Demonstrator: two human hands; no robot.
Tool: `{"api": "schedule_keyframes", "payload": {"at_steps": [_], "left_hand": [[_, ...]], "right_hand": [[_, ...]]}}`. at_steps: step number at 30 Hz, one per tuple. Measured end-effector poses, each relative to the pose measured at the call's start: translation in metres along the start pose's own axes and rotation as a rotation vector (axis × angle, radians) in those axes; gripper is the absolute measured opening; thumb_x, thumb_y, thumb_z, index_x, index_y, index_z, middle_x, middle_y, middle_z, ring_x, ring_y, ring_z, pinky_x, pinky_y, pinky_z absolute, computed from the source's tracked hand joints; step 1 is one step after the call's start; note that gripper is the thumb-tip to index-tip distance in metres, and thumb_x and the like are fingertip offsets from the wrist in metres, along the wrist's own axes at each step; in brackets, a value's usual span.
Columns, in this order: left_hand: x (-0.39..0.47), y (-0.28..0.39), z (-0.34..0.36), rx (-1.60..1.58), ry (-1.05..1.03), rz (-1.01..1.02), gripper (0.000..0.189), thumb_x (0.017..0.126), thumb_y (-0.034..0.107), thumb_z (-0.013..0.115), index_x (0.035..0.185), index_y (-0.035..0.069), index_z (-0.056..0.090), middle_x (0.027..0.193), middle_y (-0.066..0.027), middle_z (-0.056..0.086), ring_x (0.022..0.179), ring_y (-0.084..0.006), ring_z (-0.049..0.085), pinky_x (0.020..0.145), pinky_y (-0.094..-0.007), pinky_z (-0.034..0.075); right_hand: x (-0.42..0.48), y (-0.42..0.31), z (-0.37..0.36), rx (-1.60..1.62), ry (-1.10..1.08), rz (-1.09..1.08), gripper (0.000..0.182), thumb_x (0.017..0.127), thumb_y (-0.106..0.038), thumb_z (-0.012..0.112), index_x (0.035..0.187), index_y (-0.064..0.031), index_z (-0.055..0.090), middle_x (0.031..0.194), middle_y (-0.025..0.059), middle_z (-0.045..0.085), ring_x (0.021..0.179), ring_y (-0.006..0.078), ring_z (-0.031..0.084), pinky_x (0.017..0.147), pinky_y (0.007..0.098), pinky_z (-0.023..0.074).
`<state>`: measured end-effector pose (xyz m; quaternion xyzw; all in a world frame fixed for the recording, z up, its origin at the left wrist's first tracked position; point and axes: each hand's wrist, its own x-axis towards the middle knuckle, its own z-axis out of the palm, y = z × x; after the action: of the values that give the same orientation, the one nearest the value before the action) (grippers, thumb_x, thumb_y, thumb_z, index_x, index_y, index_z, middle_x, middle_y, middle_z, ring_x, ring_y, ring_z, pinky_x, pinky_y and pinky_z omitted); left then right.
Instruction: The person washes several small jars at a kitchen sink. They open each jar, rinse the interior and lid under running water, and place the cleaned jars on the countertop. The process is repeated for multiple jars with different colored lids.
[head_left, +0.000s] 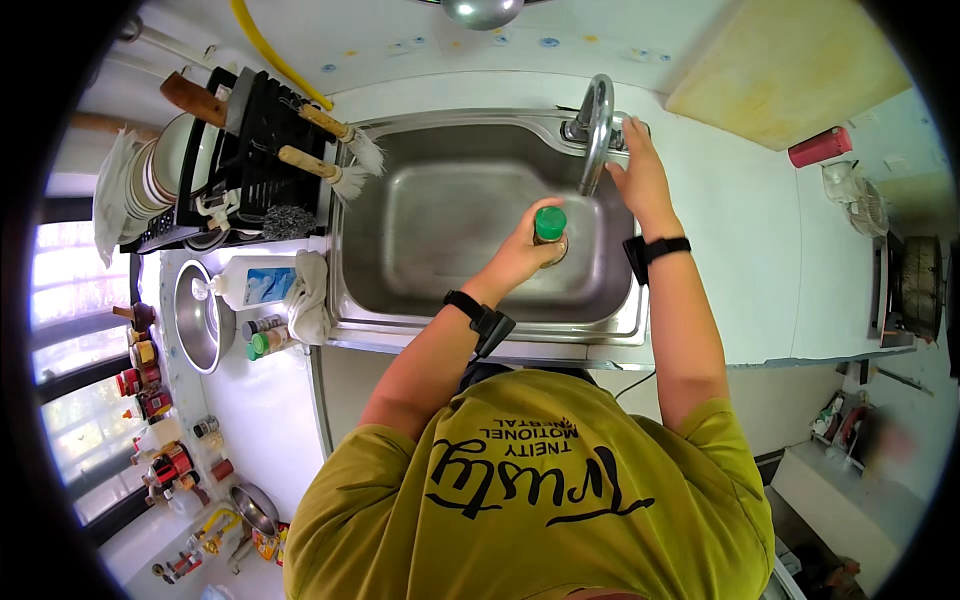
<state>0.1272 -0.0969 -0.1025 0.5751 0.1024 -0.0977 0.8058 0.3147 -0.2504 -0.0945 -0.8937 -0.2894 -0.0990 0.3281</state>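
Observation:
My left hand (523, 246) is wrapped around a small spice bottle (550, 223) with a green cap, held upright over the stainless steel sink (450, 225). Most of the bottle's body is hidden by the fingers and the cap. Beside the curved chrome faucet (598, 127), my right hand (640, 176) is spread, thumb apart from the fingers. Its fingertips are at the right end of the faucet base; whether they press on a handle I cannot tell. No water is visible below the spout. Both wrists wear black bands.
Left of the sink stands a black dish rack (255, 150) with plates, a cleaver and brushes. In front of it are a white pump bottle (255, 283), a cloth (309, 296), a steel bowl (204, 319) and more spice bottles (268, 342). A cutting board (787, 71) leans at back right.

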Motion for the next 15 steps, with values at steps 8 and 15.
{"api": "schedule_keyframes", "payload": {"at_steps": [8,15], "left_hand": [[0.029,0.003,0.028,0.033,0.142,-0.065,0.036,0.09,0.013,0.065,0.122,0.009,0.049,0.101,0.0008,0.054,0.092,-0.0072,0.053,0.079,-0.0243,0.045],[0.042,-0.007,0.026,0.016,0.163,-0.042,0.033,0.092,0.018,0.064,0.12,0.006,0.053,0.101,0.0026,0.054,0.092,-0.006,0.052,0.081,-0.0243,0.044]], "right_hand": [[0.031,0.019,0.018,-0.349,-0.178,-0.044,0.017,0.081,-0.002,0.054,0.094,-0.0002,0.065,0.101,0.015,0.065,0.101,0.0324,0.061,0.09,0.042,0.0475],[0.056,0.028,0.008,-0.332,-0.373,-0.001,0.014,0.072,-0.005,0.065,0.085,-0.0031,0.068,0.087,0.019,0.068,0.086,0.0358,0.066,0.076,0.0454,0.0527]]}}
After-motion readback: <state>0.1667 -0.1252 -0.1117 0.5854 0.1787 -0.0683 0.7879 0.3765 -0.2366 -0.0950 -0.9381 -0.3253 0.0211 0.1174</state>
